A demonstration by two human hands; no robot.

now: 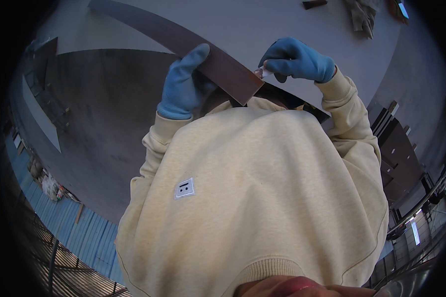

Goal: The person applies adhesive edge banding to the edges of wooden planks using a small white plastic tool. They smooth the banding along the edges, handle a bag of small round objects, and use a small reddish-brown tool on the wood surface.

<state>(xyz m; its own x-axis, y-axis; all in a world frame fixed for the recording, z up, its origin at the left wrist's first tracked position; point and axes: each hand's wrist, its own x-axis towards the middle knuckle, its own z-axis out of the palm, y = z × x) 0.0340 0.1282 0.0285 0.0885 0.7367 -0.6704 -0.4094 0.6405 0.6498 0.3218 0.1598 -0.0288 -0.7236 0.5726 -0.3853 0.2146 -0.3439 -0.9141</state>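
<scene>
The dark brown strip (183, 42) runs from the upper left down to its cut end just above the chest of the cream sweatshirt (262, 198), with the gloved left hand (186, 84) wrapped round it, thumb up along its face. At that end the gloved right hand (297, 62) pinches 1 small pale piece (263, 73) between its fingertips, touching the strip's corner. By my reckoning the work has reached only this end, and the rest of the strip looks untouched.

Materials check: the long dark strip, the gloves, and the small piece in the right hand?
Dark strip: looks like wood or laminated board, matte dark brown, flat with a clean square-cut end. Gloves, left hand and right hand: blue, smooth, probably rubber or nitrile coated. Small piece: pale, pinched at the strip's end; too small to tell.
</scene>
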